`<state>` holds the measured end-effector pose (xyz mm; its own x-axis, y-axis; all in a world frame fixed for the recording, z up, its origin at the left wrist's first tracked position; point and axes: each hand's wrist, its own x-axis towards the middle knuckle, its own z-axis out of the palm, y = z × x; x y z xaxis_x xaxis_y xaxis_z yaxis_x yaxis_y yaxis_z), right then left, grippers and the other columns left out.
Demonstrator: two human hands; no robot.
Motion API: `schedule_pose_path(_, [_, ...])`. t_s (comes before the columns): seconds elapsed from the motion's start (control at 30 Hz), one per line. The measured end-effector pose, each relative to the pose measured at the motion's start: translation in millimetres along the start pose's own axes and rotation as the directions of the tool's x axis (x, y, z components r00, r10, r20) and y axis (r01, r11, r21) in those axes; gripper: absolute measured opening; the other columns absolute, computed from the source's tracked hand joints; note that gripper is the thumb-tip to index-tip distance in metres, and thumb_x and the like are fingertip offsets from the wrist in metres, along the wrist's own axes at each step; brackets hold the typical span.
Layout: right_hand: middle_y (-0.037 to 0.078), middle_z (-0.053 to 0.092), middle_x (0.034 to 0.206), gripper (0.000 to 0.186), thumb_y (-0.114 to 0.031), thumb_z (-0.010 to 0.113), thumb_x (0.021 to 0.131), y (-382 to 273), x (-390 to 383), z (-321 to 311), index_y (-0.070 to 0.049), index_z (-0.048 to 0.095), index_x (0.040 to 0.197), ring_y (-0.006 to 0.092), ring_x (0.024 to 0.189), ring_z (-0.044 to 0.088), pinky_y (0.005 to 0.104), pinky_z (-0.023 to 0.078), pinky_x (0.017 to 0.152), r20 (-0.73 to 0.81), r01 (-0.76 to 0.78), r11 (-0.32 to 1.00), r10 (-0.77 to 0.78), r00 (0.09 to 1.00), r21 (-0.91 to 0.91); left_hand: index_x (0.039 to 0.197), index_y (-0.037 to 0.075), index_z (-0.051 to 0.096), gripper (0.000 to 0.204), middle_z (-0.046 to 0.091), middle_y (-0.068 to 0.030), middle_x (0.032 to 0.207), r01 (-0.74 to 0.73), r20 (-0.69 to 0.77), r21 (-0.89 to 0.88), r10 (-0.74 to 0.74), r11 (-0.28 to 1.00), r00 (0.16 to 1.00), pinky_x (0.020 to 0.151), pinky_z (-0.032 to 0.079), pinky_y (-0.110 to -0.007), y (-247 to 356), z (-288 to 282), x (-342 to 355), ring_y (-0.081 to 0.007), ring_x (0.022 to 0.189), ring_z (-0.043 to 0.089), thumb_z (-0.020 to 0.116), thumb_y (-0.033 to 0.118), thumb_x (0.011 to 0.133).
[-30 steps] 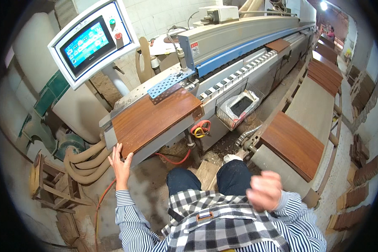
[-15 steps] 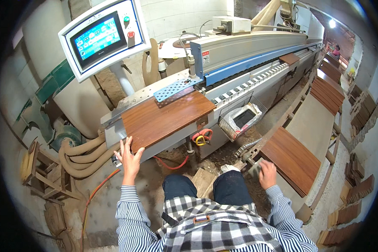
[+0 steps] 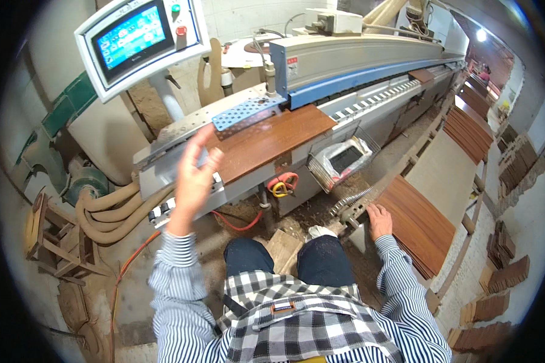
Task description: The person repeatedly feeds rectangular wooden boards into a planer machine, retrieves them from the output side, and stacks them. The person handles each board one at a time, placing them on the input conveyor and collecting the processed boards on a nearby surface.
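Observation:
A brown wood-grain panel (image 3: 272,142) lies flat on the bed of a long edge-banding machine (image 3: 357,75), its far side under a blue perforated plate (image 3: 246,113). My left hand (image 3: 194,181) is at the panel's left end, fingers spread and slightly blurred, holding nothing. Whether a fingertip touches the panel I cannot tell. On my right lies a stack of similar brown panels (image 3: 419,222). My right hand (image 3: 379,221) rests at the left edge of this stack, fingers stretched out and nothing lifted in them.
A control screen (image 3: 133,39) stands at the back left. Red-and-yellow-handled scissors (image 3: 282,185) hang on the machine's front beside a lined wire basket (image 3: 344,160). Beige hoses (image 3: 112,212) and a wooden stool (image 3: 60,239) are at left. Further panel stacks (image 3: 468,134) line the right.
The panel on the machine has slid right, further along the bed. My left hand has risen and moved forward; my right hand has gone up to the stack's edge and its fingers have straightened.

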<state>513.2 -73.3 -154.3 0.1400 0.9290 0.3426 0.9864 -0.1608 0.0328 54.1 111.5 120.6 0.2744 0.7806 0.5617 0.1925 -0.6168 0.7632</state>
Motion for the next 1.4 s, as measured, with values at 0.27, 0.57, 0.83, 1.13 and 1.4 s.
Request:
schedule_pose_path(0.27, [0.013, 0.063, 0.116, 0.027, -0.003, 0.064, 0.075, -57, -63, -55, -0.005, 0.064, 0.102, 0.0322, 0.107, 0.057, 0.0442, 0.044, 0.094, -0.194, -0.076, 0.935, 0.151, 0.969, 0.347, 0.141, 0.005, 0.044, 0.052, 0.045, -0.0166, 0.144, -0.81, -0.444, -0.482, 0.705, 0.333, 0.553, 0.114, 0.03, -0.044, 122, -16, -95, -0.031, 0.136, 0.04, 0.056, 0.027, 0.095])
schedule_pose_path(0.57, [0.007, 0.068, 0.07, 0.065, -0.067, 0.055, 0.086, -4, -115, -51, -0.003, 0.065, 0.091, 0.0129, 0.049, 0.059, 0.0263, 0.048, 0.045, 0.801, -0.567, -0.59, 0.547, 0.244, 0.575, 0.14, 0.004, 0.044, 0.053, 0.044, -0.0182, 0.145, -0.771, -0.417, -0.549, 0.695, 0.322, 0.587, 0.114, 0.029, -0.047, 100, 75, -158, -0.0334, 0.136, 0.039, 0.055, 0.029, 0.095])
schedule_pose_path(0.83, [0.009, 0.067, 0.07, 0.041, -0.038, 0.056, 0.097, 17, -124, -25, 0.001, 0.064, 0.088, 0.0132, 0.058, 0.063, 0.0243, 0.052, 0.05, 0.692, -0.169, -0.674, 0.671, 0.267, 0.719, 0.14, 0.003, 0.043, 0.054, 0.043, -0.0197, 0.145, -0.782, -0.405, -0.518, 0.705, 0.348, 0.582, 0.113, 0.027, -0.05, 97, 79, -162, -0.0356, 0.136, 0.038, 0.054, 0.031, 0.094])
schedule_pose_path(1.13, [0.002, 0.059, 0.061, 0.026, -0.034, 0.074, 0.085, 19, -162, -13, -0.013, 0.059, 0.092, 0.0149, 0.052, 0.057, 0.0298, 0.048, 0.05, 0.766, 0.011, -0.825, 0.529, 0.366, 0.565, 0.139, 0.002, 0.043, 0.056, 0.042, -0.0213, 0.145, -0.857, -0.461, -0.396, 0.736, 0.33, 0.496, 0.113, 0.026, -0.053, 101, 57, -165, -0.038, 0.136, 0.037, 0.054, 0.034, 0.094])
schedule_pose_path(1.4, [-0.001, 0.069, 0.08, 0.007, -0.014, 0.067, 0.089, -28, -144, -68, -0.012, 0.064, 0.096, 0.013, 0.062, 0.064, 0.0325, 0.054, 0.061, 0.584, 0.049, -0.761, 0.536, 0.61, 0.647, 0.138, 0.002, 0.043, 0.057, 0.041, -0.0227, 0.145, -0.936, -0.499, -0.104, 0.796, 0.337, 0.342, 0.112, 0.025, -0.055, 109, 7, -171, -0.0401, 0.136, 0.037, 0.053, 0.036, 0.093])
